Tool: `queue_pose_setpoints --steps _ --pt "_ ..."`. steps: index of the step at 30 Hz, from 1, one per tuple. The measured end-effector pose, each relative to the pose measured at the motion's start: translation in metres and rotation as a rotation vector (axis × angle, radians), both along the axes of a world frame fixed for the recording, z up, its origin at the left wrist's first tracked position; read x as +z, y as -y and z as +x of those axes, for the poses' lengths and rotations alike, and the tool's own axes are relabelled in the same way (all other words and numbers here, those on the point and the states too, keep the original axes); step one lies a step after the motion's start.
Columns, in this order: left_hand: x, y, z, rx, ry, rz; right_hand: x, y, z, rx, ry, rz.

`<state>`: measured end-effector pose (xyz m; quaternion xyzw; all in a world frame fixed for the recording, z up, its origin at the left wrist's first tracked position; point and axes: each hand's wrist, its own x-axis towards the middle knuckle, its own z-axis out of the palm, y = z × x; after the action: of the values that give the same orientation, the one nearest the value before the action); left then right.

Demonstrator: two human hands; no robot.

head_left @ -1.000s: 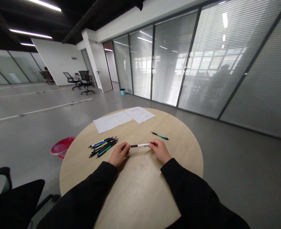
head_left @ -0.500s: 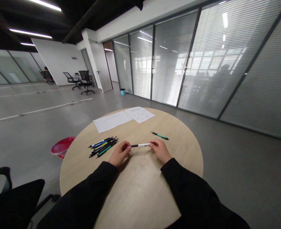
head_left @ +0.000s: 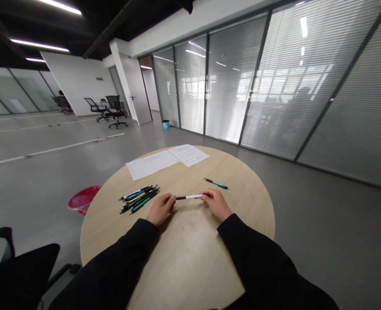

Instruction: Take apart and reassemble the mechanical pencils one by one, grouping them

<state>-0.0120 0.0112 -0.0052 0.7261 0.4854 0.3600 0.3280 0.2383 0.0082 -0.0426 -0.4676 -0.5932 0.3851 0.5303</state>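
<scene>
A white pen with a black grip (head_left: 190,196) is stretched level between my two hands, just over the round wooden table (head_left: 190,258). My left hand (head_left: 161,209) pinches its black end; the tip is hidden by the fingers. At the white end, my right hand (head_left: 216,204) grips it between thumb and fingers. Left of my left hand lies a loose pile of pens (head_left: 140,198), black, blue, yellow, white and green. A single green and black pen (head_left: 216,183) rests on the table beyond my right hand.
Two printed paper sheets (head_left: 153,165) lie at the table's far edge. On the floor to the left stands a red basket (head_left: 84,199), with a black chair (head_left: 22,275) nearer me. Farther off are a blue bin (head_left: 165,124) and office chairs (head_left: 114,110).
The fingers of my left hand have closed up more around the pen's black end. My right hand keeps its hold, and the view has shifted very slightly.
</scene>
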Motion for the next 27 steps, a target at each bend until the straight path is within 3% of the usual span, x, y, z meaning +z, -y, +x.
queue_pose_setpoints --steps 9,18,27 --pt "0.0102 0.0068 0.0045 0.024 -0.022 -0.067 -0.0042 -0.002 0.0013 0.002 0.003 0.009" --pt "0.0067 0.0041 0.0022 0.068 0.015 -0.033 -0.0025 -0.0017 0.001 -0.007 -0.008 0.013" --pt "0.0013 0.0001 0.0036 0.039 0.296 -0.059 -0.0032 -0.0037 0.0066 -0.012 -0.01 -0.002"
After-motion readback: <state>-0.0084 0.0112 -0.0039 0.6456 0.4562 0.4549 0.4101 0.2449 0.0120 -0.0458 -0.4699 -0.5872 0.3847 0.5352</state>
